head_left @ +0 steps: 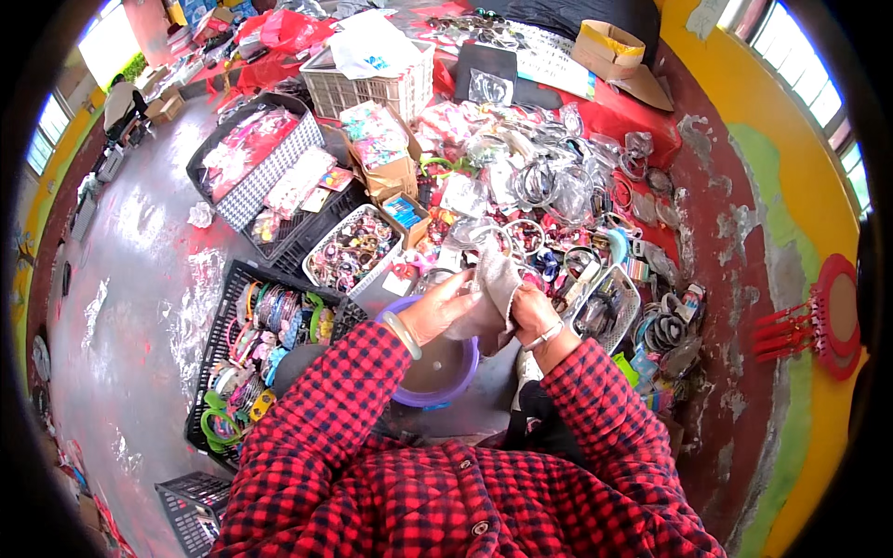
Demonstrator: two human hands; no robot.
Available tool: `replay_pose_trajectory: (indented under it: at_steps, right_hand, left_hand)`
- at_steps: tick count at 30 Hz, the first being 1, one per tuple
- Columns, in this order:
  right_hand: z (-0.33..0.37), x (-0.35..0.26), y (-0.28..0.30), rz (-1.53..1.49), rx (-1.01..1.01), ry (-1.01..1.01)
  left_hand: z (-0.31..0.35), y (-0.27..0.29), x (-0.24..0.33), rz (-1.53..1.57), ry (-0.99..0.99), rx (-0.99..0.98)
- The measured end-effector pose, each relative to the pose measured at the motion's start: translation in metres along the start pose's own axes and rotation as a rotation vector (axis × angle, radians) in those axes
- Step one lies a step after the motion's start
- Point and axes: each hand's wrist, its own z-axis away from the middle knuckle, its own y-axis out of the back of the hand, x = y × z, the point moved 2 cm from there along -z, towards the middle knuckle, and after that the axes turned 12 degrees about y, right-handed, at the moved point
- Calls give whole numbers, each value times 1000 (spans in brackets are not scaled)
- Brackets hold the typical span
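A damp-looking grey cloth (499,279) hangs between my two hands above a purple basin (425,401). My right hand (538,316) is closed round one side of it. On the other side, my left hand (435,310) has the cloth between thumb and fingers, and part of that grip is hidden by the folds. Greyish water shows in the basin below. Whether anything is wrapped inside the cloth, I cannot tell.
Left of me, a black crate (198,409) holds colourful headbands. Ahead are a white basket (312,279) of small hair accessories and a heap of bagged goods (549,177). A white basket (621,339) stands at right, and a yellow-and-red wall (744,232) rises beyond.
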Motion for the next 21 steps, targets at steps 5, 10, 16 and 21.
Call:
replay_pose_trajectory:
  at_steps: [5, 10, 16, 21]
  right_hand:
    - [34, 3, -11, 13, 45, -26]
    - [-2, -18, 1, -69, 52, -96]
    - [-30, -5, 45, 7, -26, 377]
    - [-39, -1, 16, -97, -417, 252]
  left_hand:
    - [23, 5, -27, 389, 180, -53]
    - [19, 14, -9, 424, 103, 51]
    - [10, 22, 13, 365, -170, 225]
    - [6, 11, 14, 129, -200, 196]
